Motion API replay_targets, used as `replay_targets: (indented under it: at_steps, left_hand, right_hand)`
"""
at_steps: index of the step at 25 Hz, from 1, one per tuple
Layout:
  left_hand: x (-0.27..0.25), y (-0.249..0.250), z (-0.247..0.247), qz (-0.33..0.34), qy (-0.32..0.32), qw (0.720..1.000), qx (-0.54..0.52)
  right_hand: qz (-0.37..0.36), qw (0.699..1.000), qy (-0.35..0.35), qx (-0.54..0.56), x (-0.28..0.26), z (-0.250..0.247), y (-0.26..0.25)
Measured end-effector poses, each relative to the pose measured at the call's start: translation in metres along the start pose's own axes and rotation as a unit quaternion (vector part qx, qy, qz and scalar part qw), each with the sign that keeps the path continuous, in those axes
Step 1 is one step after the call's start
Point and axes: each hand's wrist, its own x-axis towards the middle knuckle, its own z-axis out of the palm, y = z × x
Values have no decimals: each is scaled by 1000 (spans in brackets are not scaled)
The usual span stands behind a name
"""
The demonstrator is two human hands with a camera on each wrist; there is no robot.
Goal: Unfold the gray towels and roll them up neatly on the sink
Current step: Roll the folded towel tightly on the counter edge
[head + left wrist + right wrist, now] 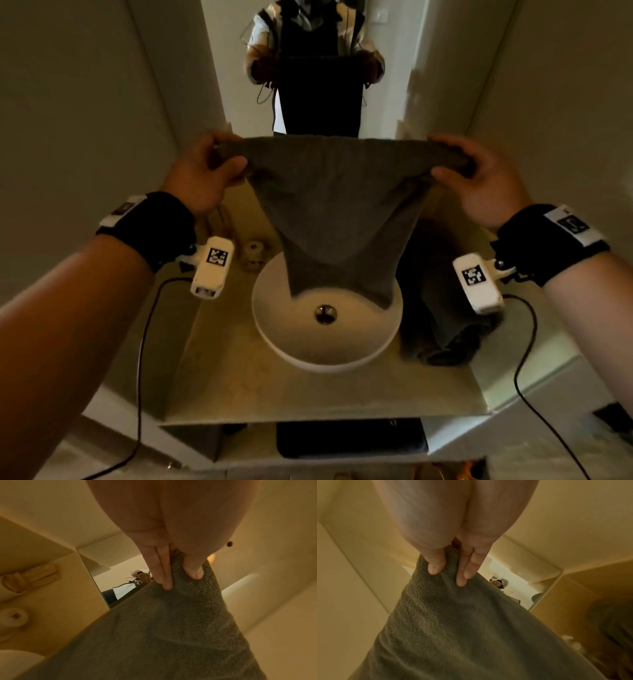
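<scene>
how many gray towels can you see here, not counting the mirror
2: one gray towel held up over the basin; a dark bundle on the counter right of it, possibly more than one.

A beige counter (239, 383), carrying a round white basin (329, 356) at its middle, a pile of dark gray towels (442, 318) to the right (crumpled), small pale holders (253, 255) at back left.

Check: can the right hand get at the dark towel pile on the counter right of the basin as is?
Probably not yet. The right hand pinches one top corner of the gray towel, the left hand the other. The towel pile lies below it, uncovered, so the path looks free once it lets go.
</scene>
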Motion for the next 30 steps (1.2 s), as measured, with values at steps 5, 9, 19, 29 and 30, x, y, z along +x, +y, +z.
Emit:
replay_targets:
  at_steps: [5,9,19,29,30]
  left_hand:
    - [-100,-74,2,-31,-58,992,104]
    - [-203,-149,15,-144,-146,964,170]
    - [-303,-209,37,-303,-141,923,190]
    - [-282,-205,57,-296,-157,935,114]
    - [-280,-206,57,-303,-174,930,110]
  right_hand:
    - [70,995,-66,15,-115,30,57]
    - [183,971,-148,31,-220,68,110]
    - [335,929,-141,64,-324,110,149]
    - [382,915,-106,72,-315,116,153]
    - [384,914,-105,75,-314,117,151]
